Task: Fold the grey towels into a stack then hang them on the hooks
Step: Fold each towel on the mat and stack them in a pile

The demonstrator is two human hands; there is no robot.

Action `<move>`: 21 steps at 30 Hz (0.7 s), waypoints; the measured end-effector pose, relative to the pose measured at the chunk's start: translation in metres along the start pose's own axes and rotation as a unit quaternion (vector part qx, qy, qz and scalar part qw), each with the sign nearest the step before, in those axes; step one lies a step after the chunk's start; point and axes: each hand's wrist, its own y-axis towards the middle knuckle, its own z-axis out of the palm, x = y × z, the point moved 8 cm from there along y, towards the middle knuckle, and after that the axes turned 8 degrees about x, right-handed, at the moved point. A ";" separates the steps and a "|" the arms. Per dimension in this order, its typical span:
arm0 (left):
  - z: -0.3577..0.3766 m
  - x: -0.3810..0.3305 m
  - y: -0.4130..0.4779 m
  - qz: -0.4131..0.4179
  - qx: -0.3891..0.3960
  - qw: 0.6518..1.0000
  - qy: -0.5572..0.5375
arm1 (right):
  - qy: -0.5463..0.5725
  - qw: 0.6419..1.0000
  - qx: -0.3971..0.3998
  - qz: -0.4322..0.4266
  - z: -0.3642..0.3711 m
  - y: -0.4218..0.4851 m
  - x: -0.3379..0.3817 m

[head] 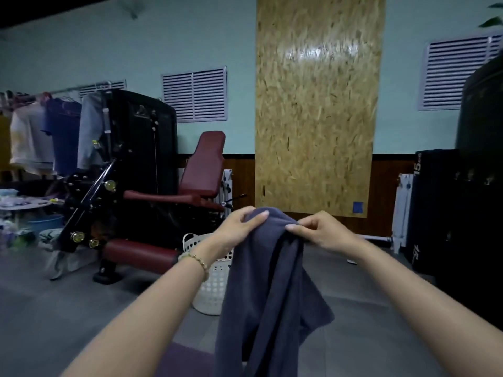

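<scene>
A dark grey towel [269, 289] hangs in front of me, held up by its top edge and drooping in loose folds toward the floor. My left hand [239, 227] grips the top edge on the left, thumb over the cloth. My right hand [318, 232] pinches the same edge on the right, close beside the left hand. Small hooks [472, 176] show dimly on the dark panel at the far right.
A white perforated laundry basket [211, 284] stands on the grey floor behind the towel. A black and dark red gym machine [152, 186] fills the left. Clothes hang on a rail [43, 131] at far left. Black padded boxes [435, 208] stand right. A purple mat [187, 360] lies below.
</scene>
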 end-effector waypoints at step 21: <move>-0.015 0.175 -0.007 -0.151 -0.046 0.986 0.052 | 0.286 0.914 -0.017 0.287 0.070 -0.106 -0.188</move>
